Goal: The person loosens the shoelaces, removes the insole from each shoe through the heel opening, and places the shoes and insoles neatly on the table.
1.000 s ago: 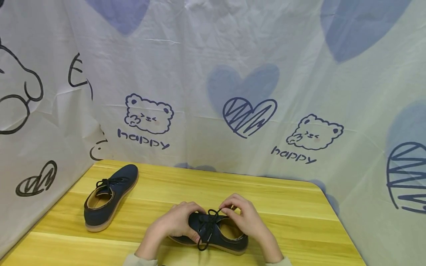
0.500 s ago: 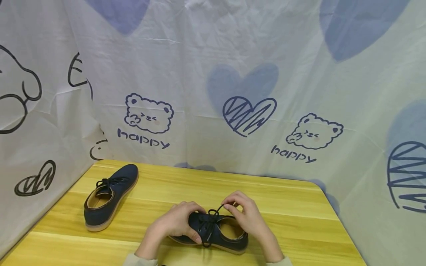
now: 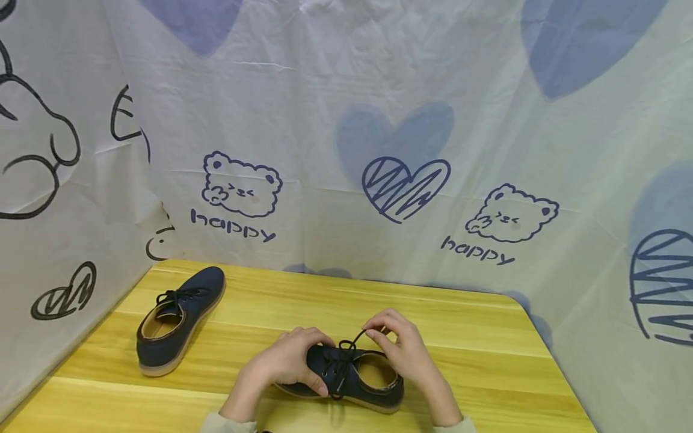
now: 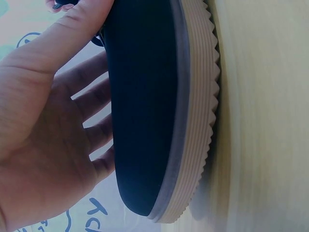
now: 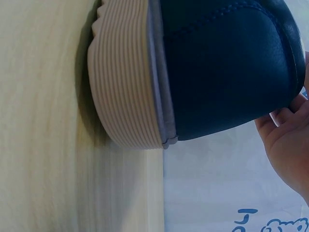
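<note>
A dark navy lace-up shoe (image 3: 364, 388) stands on the table, toe to the left, its black lace tied in a bow across the front. My left hand (image 3: 289, 362) holds the shoe over its toe half, thumb on the near side and fingers on the far side. Between thumb and fingertips my right hand (image 3: 405, 350) pinches one end of the black shoelace (image 3: 358, 337), drawn up taut from the bow. In the left wrist view the ridged tan sole (image 4: 198, 92) rests on the wood; the right wrist view shows the heel (image 5: 227, 72).
A matching navy shoe (image 3: 201, 300), its lace tied, sits at the table's left, toe pointing away. The yellow wooden table (image 3: 460, 319) meets a white printed cloth (image 3: 325, 240) at the back and sides.
My right hand has moved slightly up and to the right, pulling the lace end out. The loop hanging on the near side has shrunk. My left hand and the shoe stay put.
</note>
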Tool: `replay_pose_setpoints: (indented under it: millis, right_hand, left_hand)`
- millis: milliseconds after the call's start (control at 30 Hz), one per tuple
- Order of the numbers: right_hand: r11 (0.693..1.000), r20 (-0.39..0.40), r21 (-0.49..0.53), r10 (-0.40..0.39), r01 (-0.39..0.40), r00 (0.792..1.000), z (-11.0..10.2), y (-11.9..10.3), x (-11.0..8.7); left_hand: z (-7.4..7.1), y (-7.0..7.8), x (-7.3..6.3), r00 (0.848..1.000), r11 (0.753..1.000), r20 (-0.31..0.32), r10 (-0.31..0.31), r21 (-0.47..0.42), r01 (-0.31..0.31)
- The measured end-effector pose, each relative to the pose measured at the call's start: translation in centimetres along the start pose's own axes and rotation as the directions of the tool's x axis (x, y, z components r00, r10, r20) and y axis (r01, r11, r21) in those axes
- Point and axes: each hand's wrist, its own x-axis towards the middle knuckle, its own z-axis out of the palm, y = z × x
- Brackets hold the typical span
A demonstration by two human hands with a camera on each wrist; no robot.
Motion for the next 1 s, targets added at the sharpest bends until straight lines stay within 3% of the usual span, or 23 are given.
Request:
replay_pose_setpoints:
  millis: [533,1000]
  right_hand:
    - [1.000,-0.048,0.005,-0.026,0.026,0.998,0.07,0.52,-0.06]
    - [1.000,-0.054,0.010,0.000,0.000,0.999,0.20,0.46,-0.15]
  left_hand:
    - [-0.04,0.24,-0.09,1.000,1.000,-0.006,-0.009,-0.010,0.009]
    - [0.00,0.20,-0.07,1.000,1.000,-0.010,-0.004,-0.013,0.004]
